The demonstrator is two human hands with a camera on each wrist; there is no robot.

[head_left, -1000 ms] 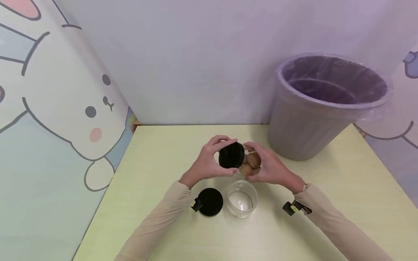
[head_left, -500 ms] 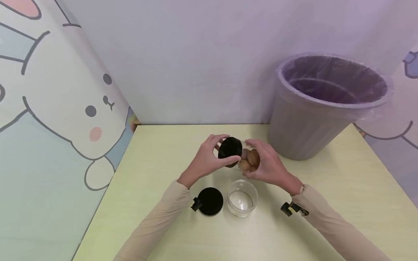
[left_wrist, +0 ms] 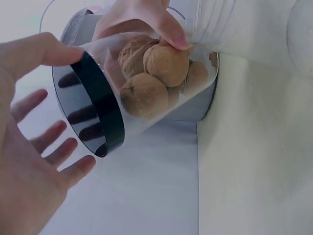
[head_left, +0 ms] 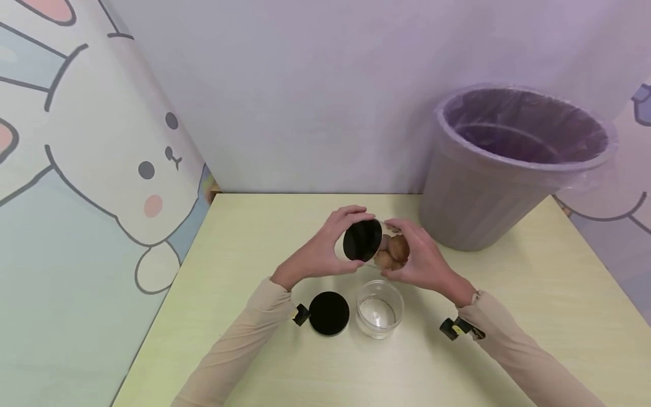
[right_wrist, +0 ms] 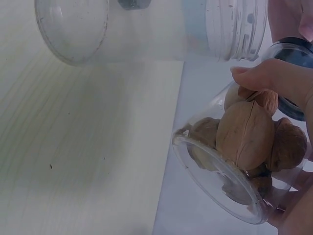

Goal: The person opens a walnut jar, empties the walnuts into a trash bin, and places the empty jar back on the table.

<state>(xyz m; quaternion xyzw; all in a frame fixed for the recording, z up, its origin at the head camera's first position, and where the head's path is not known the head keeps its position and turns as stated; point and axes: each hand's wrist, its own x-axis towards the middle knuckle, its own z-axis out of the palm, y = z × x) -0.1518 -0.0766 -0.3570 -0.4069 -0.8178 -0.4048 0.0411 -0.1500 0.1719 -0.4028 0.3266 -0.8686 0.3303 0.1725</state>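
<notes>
A clear plastic jar of walnuts, topped by a black lid, is held tilted above the table, lid to the left. My right hand grips the jar's body from the right. Around the lid is my left hand, its fingers spread. In the left wrist view its thumb touches the lid's rim, while the other fingertips look slightly off it. An uncapped clear jar stands below the hands. Left of it, a second black lid lies flat.
A large grey bin with a plastic liner stands at the table's back right. The pale table meets a plain wall behind. On the left rises a panel with a cartoon rabbit.
My left thumb has shifted from across the lid to its near edge, and the fingers have loosened. The right hand keeps hold of the jar. The things on the table stay put.
</notes>
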